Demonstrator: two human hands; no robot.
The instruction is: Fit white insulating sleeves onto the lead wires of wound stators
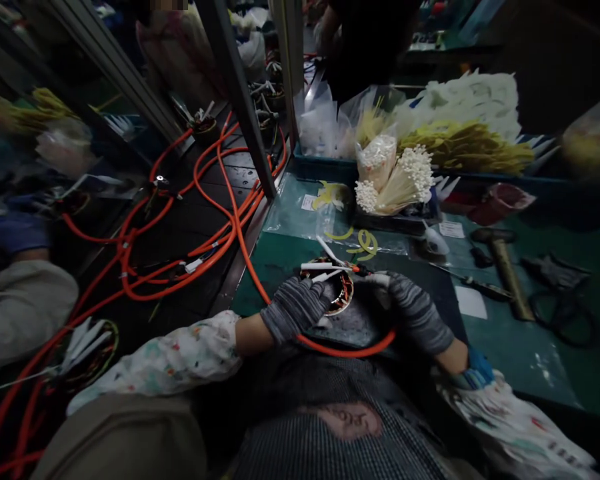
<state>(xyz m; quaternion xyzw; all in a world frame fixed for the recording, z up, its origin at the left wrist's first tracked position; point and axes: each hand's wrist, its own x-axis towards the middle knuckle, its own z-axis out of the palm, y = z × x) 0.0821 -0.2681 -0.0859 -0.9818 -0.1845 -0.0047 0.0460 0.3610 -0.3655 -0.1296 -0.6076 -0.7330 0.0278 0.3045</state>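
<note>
A round wound coil with copper windings [341,292] lies on the green mat [280,260] in front of me, with white sleeved leads [325,267] sticking out of it. My left hand [295,308], in a grey knit glove, is closed over the coil's left side. My right hand [414,308], also gloved, curls over its right side and pinches a lead near a small red-tipped piece [363,270]. An orange cable [350,350] loops under both hands.
Orange cables [180,233] snake over the dark conveyor on the left, with more coils [87,347]. Bundles of white-tipped sticks [395,180] and yellow and white sleeving [465,143] fill a tray behind. A hammer [505,263] and pliers [560,287] lie right. Another person's sleeve [25,300] is far left.
</note>
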